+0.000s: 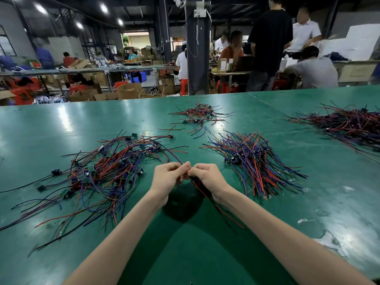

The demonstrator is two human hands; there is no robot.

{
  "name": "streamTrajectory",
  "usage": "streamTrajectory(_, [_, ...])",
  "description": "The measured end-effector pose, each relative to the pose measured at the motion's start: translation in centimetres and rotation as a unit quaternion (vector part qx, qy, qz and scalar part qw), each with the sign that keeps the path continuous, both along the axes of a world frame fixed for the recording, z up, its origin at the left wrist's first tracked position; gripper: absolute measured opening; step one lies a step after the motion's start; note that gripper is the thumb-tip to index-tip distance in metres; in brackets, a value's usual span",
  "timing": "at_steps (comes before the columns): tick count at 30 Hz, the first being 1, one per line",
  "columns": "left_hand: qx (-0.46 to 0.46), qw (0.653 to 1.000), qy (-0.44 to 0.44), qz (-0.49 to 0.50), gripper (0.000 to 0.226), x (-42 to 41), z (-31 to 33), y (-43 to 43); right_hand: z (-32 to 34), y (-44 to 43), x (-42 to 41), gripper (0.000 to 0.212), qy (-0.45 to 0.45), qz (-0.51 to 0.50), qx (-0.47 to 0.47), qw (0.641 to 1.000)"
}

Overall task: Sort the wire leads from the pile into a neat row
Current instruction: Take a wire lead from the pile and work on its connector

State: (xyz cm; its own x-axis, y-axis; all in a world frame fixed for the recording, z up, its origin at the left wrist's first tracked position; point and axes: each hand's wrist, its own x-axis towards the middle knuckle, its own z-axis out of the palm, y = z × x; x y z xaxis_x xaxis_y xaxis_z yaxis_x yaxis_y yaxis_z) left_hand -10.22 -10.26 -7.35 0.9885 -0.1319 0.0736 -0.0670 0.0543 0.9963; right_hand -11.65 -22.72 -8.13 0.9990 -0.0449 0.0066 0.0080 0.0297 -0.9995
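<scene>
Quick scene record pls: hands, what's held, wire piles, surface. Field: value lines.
surface: green table
left hand: pinches wire lead, fingers curled
right hand: pinches the same lead, by its dark end
lead tails: red and black, trailing toward the person
unsorted pile: tangled, left of the hands
sorted row: roughly aligned, right of the hands
other: small pile far centre; larger pile far right

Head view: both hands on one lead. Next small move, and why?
Probably draw the lead clear and lay it on the sorted row to the right. Both the left hand and right hand pinch it, and one wire runs back into the tangled pile.
</scene>
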Motion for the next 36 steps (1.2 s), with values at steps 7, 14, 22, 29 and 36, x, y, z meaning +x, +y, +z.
streamTrajectory(7, [-0.11, 0.99, 0.04, 0.082, 0.015, 1.8, 1.3, 2.4, 0.6, -0.1, -0.4, 0.029, -0.007, 0.044, -0.042, 0.998])
streamTrajectory(14, [-0.158, 0.973, 0.059, 0.158, 0.01, 3.6, 1.8, 6.0, 1.1, 0.0, -1.1, 0.036, -0.007, 0.101, -0.057, 0.993])
streamTrajectory(22, [-0.177, 0.971, 0.087, 0.136, 0.013, 3.5, 1.9, 5.7, 1.3, -0.6, -0.7, 0.028, 0.023, 0.068, -0.035, 0.997])
streamTrajectory(29, [0.045, 0.992, 0.098, -0.067, 0.024, 0.8, 1.2, 2.3, 1.9, -1.2, 0.1, 0.022, 0.033, 0.009, 0.148, 0.988])
streamTrajectory(36, [0.096, 0.989, 0.018, -0.112, 0.009, -0.7, 0.3, 0.4, 1.6, -1.5, 0.4, 0.021, 0.029, -0.023, 0.153, 0.988])
